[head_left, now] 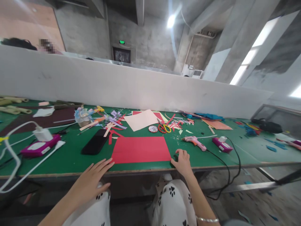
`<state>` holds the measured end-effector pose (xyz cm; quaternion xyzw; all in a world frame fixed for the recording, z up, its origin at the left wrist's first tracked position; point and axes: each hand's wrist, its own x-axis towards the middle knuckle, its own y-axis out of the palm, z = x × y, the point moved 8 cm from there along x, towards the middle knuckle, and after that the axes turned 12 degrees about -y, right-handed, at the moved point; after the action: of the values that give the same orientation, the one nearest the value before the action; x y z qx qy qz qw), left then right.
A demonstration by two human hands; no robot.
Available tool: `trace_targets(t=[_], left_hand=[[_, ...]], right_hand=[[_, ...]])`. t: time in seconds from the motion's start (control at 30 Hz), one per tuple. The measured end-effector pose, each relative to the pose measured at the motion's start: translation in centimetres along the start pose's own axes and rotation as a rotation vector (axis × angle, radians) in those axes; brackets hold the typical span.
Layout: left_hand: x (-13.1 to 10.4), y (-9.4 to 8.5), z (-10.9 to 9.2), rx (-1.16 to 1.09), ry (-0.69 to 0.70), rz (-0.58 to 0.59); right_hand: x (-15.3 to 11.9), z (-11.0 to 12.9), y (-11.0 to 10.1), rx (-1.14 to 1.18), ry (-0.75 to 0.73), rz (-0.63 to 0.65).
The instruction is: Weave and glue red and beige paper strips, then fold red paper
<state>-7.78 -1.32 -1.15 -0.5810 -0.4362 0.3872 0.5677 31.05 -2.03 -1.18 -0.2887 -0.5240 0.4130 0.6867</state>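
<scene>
A sheet of red paper (141, 150) lies flat near the front edge of the green table. My left hand (95, 175) is stretched out at its lower left corner, fingertips touching the paper's edge and the thumb apart below the tabletop. At the lower right corner rests my right hand (182, 161), its fingers loosely bent and apart from the thumb, which touches the corner. Neither hand grips anything. Just behind the sheet are scissors (164, 128) with red and yellow handles and a small round tin (153, 129). A pale pink sheet (142, 120) lies farther back.
A black phone (96, 142) lies left of the red paper. To the right are a pink glue gun (195, 142) and a purple power strip (222, 145) with a trailing cord. Another purple strip (41, 146) sits left among white cables. Paper scraps (114, 121) and a white partition (141, 89) stand behind.
</scene>
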Motion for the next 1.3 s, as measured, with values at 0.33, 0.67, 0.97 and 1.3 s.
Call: trace_targets(t=[0.33, 0.67, 0.97, 1.3], left_hand=[[5.1, -3.7, -8.7, -0.194, 0.188, -0.234], [9.7, -0.8, -16.3, -0.040, 0.389, -0.123], [5.8, -1.7, -15.6, -0.020, 0.504, -0.145], [7.8, -4.0, -18.3, 0.072, 0.491, -0.268]], right_hand=[[1.6, 11.0, 2.9, 0.281, -0.526, 0.379], [2.0, 12.6, 2.5, 0.135, -0.733, 0.421], [-0.9, 12.3, 1.7, 0.160, -0.762, 0.395], [2.1, 13.5, 0.6, -0.019, -0.765, 0.265]])
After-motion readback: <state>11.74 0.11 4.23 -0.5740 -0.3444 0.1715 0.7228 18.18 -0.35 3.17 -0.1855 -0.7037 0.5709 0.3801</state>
